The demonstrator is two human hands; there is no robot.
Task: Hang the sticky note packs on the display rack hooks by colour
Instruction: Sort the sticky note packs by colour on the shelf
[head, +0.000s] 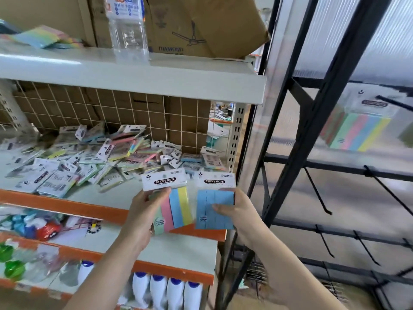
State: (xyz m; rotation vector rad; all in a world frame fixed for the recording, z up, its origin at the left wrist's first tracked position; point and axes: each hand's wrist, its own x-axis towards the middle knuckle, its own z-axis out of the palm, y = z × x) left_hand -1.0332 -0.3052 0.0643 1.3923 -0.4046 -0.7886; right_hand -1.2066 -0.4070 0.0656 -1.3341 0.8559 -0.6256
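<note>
My left hand [143, 211] grips a multicolour sticky note pack [176, 204] with green, pink, blue and yellow strips, held upright by its left edge. Beside it, my right hand [237, 209] holds an all-blue sticky note pack [213, 209], thumb across its front. Both packs carry white "STICKY NOTE" header cards. Behind them a heap of loose packs [89, 159] covers the shelf. To the right stands the black display rack [321, 121] with thin black hooks [317, 191]; one multicolour pack [359, 126] hangs high on it.
An orange-edged shelf [67, 204] lies under the heap, with a white wire grid [116, 108] behind. Above, a white shelf [156, 77] bears cardboard boxes [190, 25] and a water bottle [129, 25]. Bottles and toys fill lower shelves. Translucent sheeting backs the rack.
</note>
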